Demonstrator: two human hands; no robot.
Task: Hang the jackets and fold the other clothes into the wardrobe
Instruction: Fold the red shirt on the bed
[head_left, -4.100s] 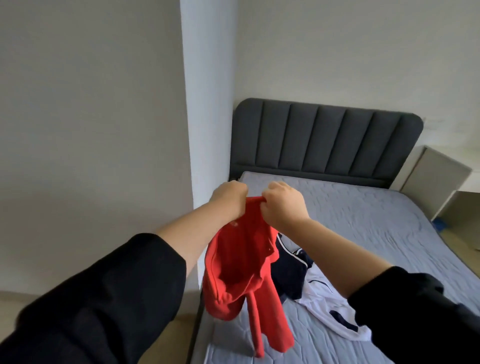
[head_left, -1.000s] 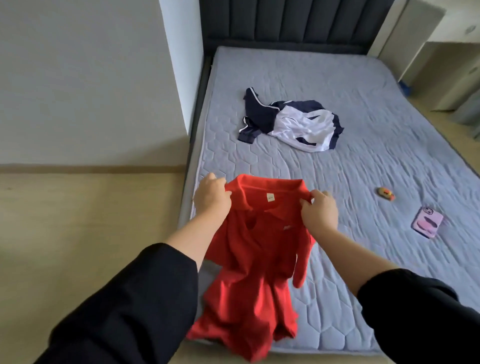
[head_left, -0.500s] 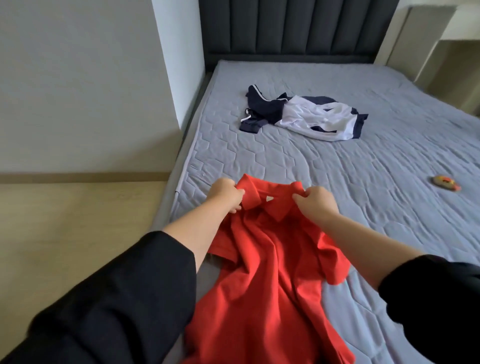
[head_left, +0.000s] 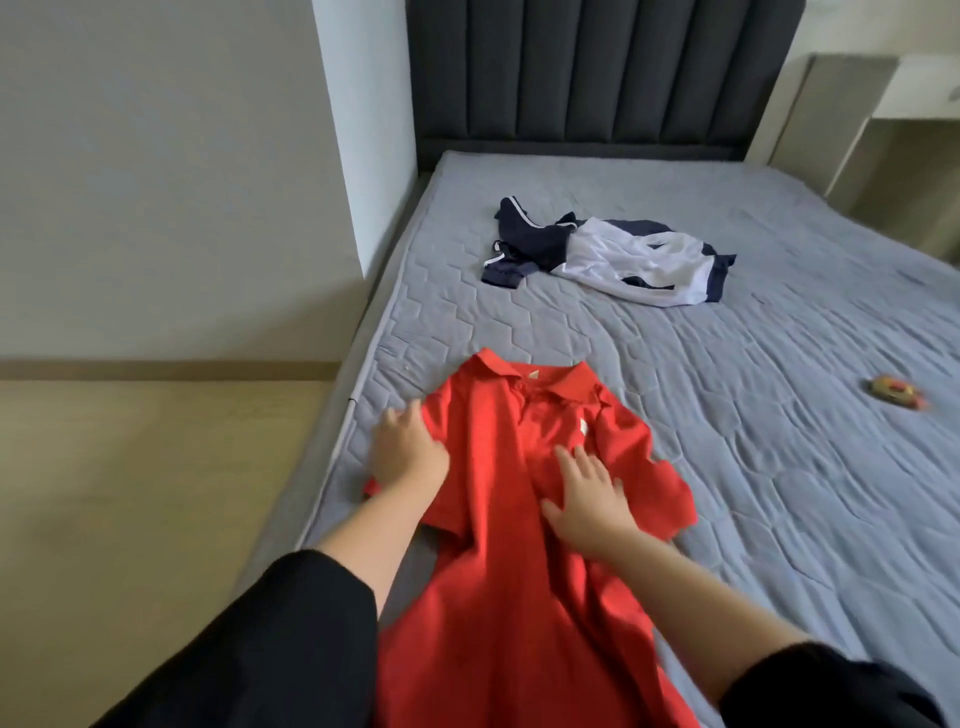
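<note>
Red polo shirt (head_left: 498, 545) spread front-up on the near corner of the bed (head_left: 779, 467), both hands flat on it.

Red cloth runs from the collar, which points toward the dark padded headboard (head_left: 597, 78), down to the lower edge of the view, with a small white mark on the chest. The left hand (head_left: 408, 449) rests open at the shirt's left shoulder, by the mattress edge, its fingertips a little blurred. The right hand (head_left: 587, 499) lies on the chest with fingers straight and splayed. Farther up the grey quilted mattress a navy and white garment (head_left: 623, 260) lies crumpled, well apart from the shirt. A small orange object (head_left: 893, 392), too blurred to tell, sits near the right edge. Pale wooden floor (head_left: 130, 493) lies left of the bed.
</note>
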